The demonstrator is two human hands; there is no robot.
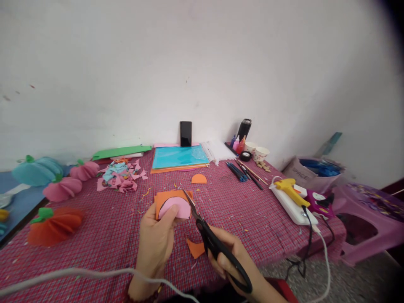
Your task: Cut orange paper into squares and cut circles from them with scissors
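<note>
My left hand is closed on a stack of orange paper with a pink round template held against it, a little above the checked tablecloth. My right hand grips black scissors; the blades run along the right edge of the pink template. An orange offcut lies on the cloth below the scissors. An orange half-round piece lies farther back.
Paper pumpkins in teal, pink and orange sit at left. Paper scraps, coloured sheets, a phone, pens, cups, a yellow glue gun and a purple stool are around.
</note>
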